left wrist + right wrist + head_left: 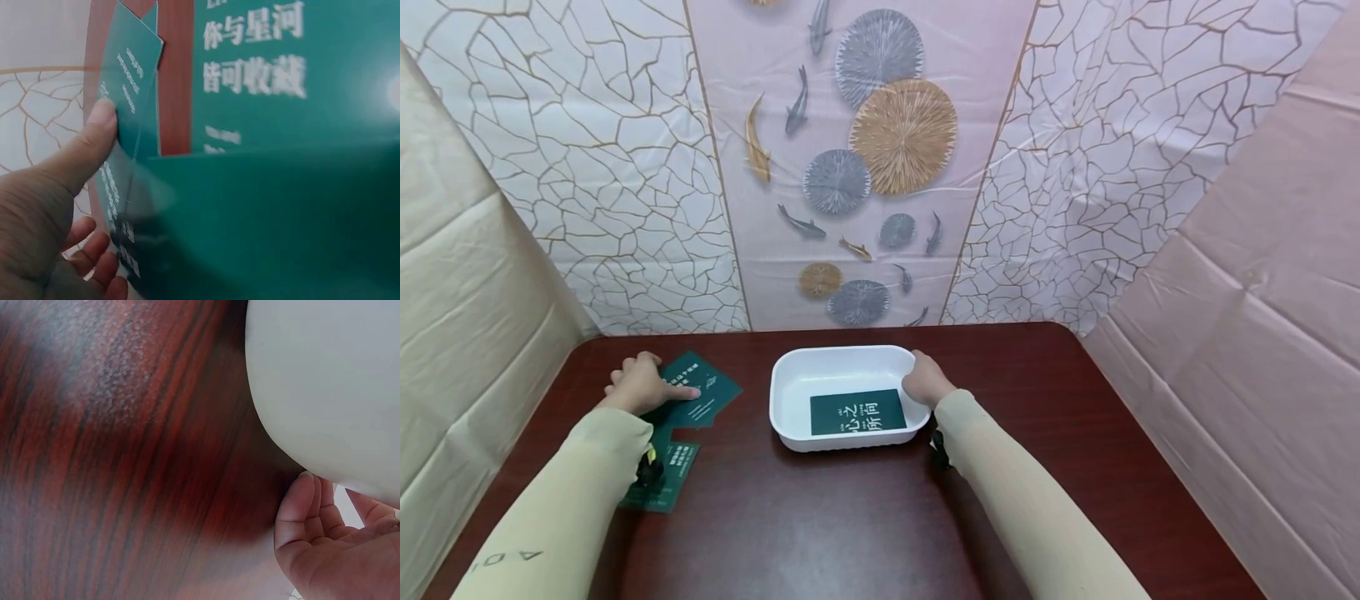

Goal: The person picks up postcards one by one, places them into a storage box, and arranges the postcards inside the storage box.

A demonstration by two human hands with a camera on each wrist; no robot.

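One card (713, 390) could be skidded if overpressed by the spread left hand (642, 384); the box (842, 373) is gripped by the right hand (928, 381).

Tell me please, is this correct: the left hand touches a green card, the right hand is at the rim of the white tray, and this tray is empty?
Not quite: the white tray is not empty. The head view shows a green card lying in it. The rest is right: the left hand touches another green card, and the right hand is at the rim.
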